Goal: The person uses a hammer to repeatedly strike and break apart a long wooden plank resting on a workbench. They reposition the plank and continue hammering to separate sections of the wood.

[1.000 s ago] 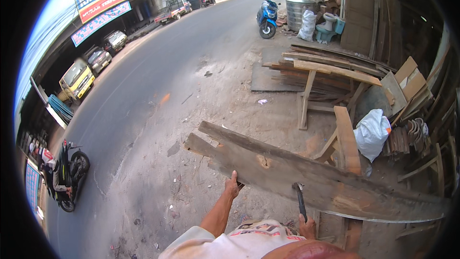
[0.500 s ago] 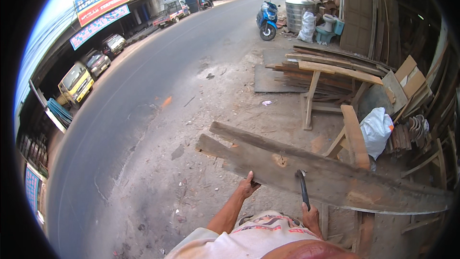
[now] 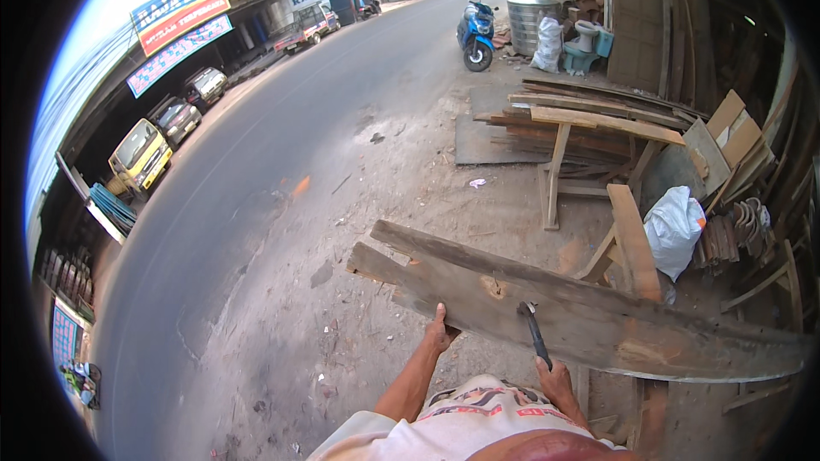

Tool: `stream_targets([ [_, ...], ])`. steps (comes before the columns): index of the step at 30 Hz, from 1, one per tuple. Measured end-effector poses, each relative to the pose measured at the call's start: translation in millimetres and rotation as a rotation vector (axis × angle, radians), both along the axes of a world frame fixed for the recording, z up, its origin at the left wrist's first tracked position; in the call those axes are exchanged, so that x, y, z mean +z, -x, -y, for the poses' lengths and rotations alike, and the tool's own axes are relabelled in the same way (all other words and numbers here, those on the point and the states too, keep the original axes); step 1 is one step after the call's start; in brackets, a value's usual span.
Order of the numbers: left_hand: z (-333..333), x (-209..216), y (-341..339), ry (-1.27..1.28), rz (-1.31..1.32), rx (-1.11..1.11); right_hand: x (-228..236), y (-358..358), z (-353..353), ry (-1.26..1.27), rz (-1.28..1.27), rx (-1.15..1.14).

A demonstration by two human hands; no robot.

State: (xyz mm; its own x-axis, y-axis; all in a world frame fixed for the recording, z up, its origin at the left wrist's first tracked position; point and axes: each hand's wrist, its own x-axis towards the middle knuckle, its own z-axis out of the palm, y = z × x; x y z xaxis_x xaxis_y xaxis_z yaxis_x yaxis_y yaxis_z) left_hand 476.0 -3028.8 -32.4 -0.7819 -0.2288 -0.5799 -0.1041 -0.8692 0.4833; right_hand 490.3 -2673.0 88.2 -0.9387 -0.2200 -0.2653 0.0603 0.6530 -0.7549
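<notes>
Planks dominate the spot: one long weathered plank [image 3: 598, 316] runs across in front of the person, with a second, shorter board's end poking out beneath its left end. What holds the plank up is mostly hidden behind it; only a few wooden legs show under its right half, and the far right end fades into the dark rim. Beyond the plank stands a rough wooden trestle [image 3: 598, 132] with more boards piled behind it, and just right of that, near the plank's far edge, a white sack [image 3: 673, 226] leans on stacked timber. Further back from the plank a blue scooter [image 3: 475, 32] is parked at the road's edge. The left hand [image 3: 441, 331] grips the plank's near edge, fingers curled under and out of sight. The right hand [image 3: 555, 376] is clenched round the handle of a hammer [image 3: 535, 331], its head resting on the plank's face beside a pale knot. Whether a nail sits under the head is too small to tell.
</notes>
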Motion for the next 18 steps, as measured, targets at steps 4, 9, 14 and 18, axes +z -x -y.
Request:
stream_targets([
  [4, -17.4, -6.0, 2.9, -0.062, -0.125, 0.177, 6.9, 20.2, -13.9, -0.048, 0.047, 0.109],
  [9, -37.5, -7.9, 12.5, -0.084, -0.159, 0.295, 8.0, 43.2, -30.1, -0.089, 0.086, 0.203],
  [14, -38.8, -5.1, 23.0, 0.129, -0.137, 0.381, 2.2, 59.4, -36.6, 0.049, 0.036, 0.269],
  [18, -34.1, -31.9, 14.7, 0.065, -0.027, 0.417, 20.6, 60.8, -32.5, 0.044, 0.034, 0.318],
])
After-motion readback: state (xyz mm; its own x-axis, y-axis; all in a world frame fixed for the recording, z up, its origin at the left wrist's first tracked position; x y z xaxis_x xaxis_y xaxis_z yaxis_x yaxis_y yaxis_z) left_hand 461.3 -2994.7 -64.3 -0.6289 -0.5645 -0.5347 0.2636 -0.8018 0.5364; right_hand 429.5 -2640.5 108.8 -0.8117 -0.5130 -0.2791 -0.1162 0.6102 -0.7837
